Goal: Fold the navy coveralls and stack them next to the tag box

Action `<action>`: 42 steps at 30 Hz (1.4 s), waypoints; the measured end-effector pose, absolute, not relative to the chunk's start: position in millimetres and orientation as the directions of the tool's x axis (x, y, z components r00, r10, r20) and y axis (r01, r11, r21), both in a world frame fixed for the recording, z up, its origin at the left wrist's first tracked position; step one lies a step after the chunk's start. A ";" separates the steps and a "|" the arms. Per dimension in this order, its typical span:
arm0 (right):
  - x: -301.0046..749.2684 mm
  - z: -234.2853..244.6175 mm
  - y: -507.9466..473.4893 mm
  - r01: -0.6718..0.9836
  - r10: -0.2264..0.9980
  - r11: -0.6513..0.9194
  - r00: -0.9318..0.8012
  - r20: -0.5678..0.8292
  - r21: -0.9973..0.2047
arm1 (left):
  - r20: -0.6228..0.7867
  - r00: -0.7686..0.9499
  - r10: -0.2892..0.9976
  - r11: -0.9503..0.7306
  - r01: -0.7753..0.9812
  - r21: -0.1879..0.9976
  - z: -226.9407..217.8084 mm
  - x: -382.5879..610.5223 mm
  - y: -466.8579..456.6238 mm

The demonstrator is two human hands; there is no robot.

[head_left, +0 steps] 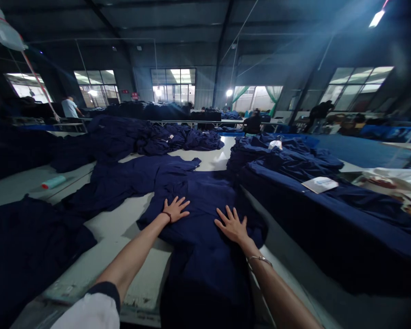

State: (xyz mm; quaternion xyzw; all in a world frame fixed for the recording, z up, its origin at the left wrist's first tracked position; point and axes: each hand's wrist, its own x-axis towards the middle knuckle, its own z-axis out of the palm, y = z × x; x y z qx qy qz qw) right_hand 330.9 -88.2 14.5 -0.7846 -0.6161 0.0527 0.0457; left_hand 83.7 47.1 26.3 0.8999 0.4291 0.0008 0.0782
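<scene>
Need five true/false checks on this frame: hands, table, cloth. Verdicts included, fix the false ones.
1. The left hand and right hand rest on navy cloth. True.
2. A teal spool lies on the table. True.
3. The right hand grips the spool. False: it is spread on the cloth.
4. Only the right wrist wears something. False: a bracelet circles the left too.
5. A white card lies under the left hand. False: it is on the right-hand pile.

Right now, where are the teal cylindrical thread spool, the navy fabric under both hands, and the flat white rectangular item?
Teal thread spool (55,182): head view, middle of side.
Navy fabric (202,212): head view, broad middle area.
White rectangular item (320,184): head view, upper face.
</scene>
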 end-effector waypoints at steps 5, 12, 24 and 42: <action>327.9 26.0 -114.4 0.962 1.000 0.025 -0.027 -0.002 -0.272 | 0.086 0.852 0.516 -0.845 0.491 0.210 37.7 76.3 10.8; 327.3 16.2 -137.1 0.950 0.978 0.181 -0.200 -0.054 -0.253 | -0.039 0.929 0.368 -0.888 0.364 0.281 22.9 38.8 -32.9; 344.7 63.4 -183.7 0.723 0.889 0.350 -0.458 -0.033 -0.595 | 0.047 0.985 0.165 -0.777 0.100 0.621 64.6 29.3 -72.3; 317.3 57.4 -199.5 0.788 0.831 0.517 -0.555 -0.021 -0.335 | -0.062 0.997 0.044 -0.959 0.060 0.276 53.4 43.2 -84.3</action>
